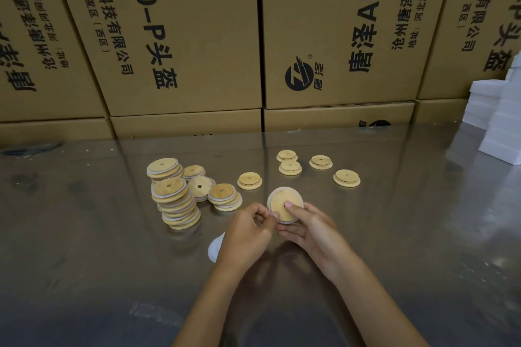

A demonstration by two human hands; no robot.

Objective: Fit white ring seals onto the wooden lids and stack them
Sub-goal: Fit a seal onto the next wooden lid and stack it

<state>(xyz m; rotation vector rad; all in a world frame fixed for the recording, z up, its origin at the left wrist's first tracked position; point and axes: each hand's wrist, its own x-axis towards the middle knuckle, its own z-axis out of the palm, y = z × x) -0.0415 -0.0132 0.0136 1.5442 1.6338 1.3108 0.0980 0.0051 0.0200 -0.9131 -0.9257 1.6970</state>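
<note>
This looks like a warehouse or small packing workshop. A wall of large brown cardboard cartons (pixel 186 36) fills the whole upper half of the frame, stacked in rows and printed with black Chinese company text, a round logo and product codes. Below them a shiny metal worktable (pixel 408 234) spans the lower half, reflecting the cartons. At the right edge of the frame stand piles of plain white boxes (pixel 496 110). Near the middle of the frame, many identical wooden lids (pixel 176 200) lie in stacks and singly, which points to batch assembly work.
</note>
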